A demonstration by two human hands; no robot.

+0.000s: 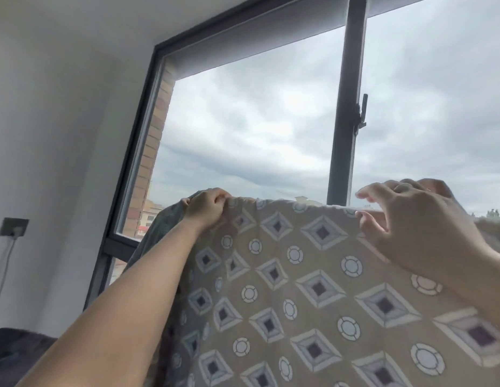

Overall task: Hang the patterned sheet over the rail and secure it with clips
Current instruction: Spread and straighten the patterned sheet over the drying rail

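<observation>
Sheet (313, 275): held up before window (345, 121), top edge stretched between hands, rest hanging.
Handling, by look: light, soft, limp; sags where unsupported, likely to slide off smooth rail.
Best hold: top hem, hands well apart, cloth taut.
Left hand (208, 206): fist bunched tight on top edge near corner.
Right hand (419, 227): fingers half-curled above edge, thumb at hem; true pinch or not, cannot tell.
Rail, clips: not visible.

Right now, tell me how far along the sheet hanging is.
Done: the patterned sheet is raised in front of the window. In hand: the left hand grips its top edge; the right hand hovers at it, grip unclear. Left: no rail shows, so draping is unconfirmed; no clips are on the edge.
</observation>
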